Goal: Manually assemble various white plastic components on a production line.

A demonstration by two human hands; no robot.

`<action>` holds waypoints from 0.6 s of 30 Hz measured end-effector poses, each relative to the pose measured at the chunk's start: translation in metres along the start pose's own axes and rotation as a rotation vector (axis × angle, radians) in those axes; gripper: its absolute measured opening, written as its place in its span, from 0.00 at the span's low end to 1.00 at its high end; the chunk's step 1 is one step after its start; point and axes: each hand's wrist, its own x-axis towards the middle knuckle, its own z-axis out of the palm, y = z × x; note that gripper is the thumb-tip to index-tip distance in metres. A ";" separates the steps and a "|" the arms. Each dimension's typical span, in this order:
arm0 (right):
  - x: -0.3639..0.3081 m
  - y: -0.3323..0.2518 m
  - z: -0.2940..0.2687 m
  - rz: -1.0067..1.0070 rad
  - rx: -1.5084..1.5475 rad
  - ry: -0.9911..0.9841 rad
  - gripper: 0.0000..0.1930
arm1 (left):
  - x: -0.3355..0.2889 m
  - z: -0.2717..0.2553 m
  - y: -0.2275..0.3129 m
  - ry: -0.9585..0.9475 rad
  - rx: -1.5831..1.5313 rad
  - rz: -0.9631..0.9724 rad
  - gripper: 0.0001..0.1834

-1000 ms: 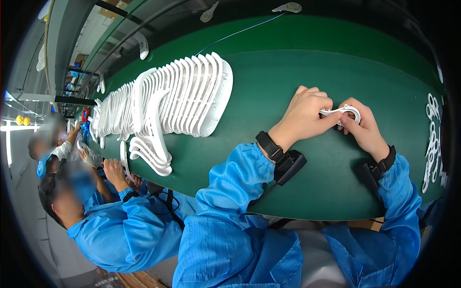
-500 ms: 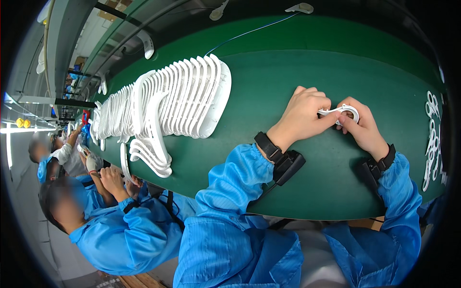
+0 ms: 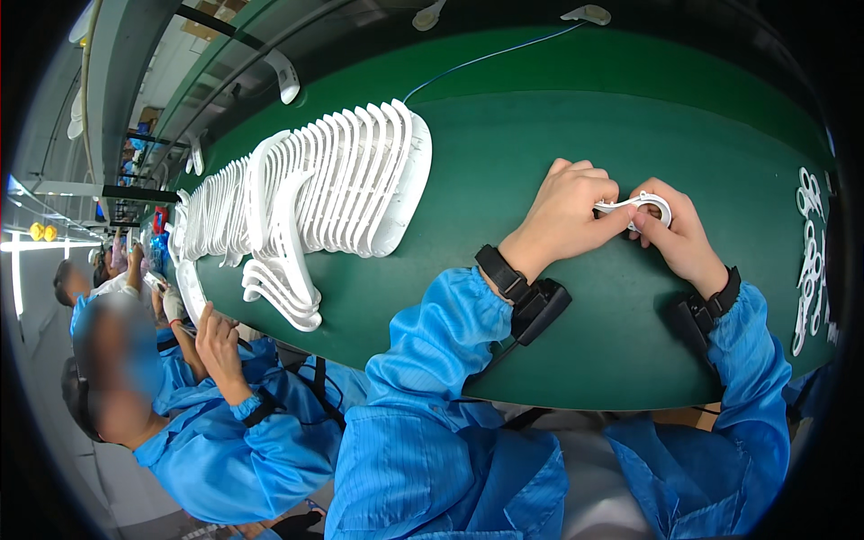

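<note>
Above the green table, my left hand [image 3: 569, 214] and my right hand [image 3: 681, 236] hold a small white plastic part [image 3: 664, 206] between them. One end of it is a ring, and a narrow stem runs from there. My left fingers are closed on the stem, partly hiding it. At the ring end my right thumb presses on the inner side while the fingers curl round the outside. Several similar white ringed pieces [image 3: 811, 261] lie in a line at the table's right edge.
A long row of curved white plastic panels [image 3: 412, 184] stands packed on the left of the green table [image 3: 504, 135]. Several loose curved pieces [image 3: 286, 301] lie before it. A thin blue cable [image 3: 490, 58] crosses the back. A co-worker's hand [image 3: 220, 346] is at the left table edge.
My hands stay nearly in place, with the white part tilted slightly. At left, the co-worker's hand has shifted, and a curved white panel now stands by the row's far end.
</note>
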 end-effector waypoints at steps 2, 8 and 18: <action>0.001 0.000 0.001 -0.005 -0.006 -0.001 0.06 | -0.001 -0.002 0.000 0.002 -0.004 0.000 0.17; -0.003 0.004 -0.002 -0.018 -0.016 0.017 0.05 | 0.001 0.003 0.001 -0.037 -0.021 -0.011 0.17; 0.013 0.013 -0.016 -0.095 0.169 0.107 0.05 | -0.019 -0.010 0.043 0.125 0.365 0.158 0.18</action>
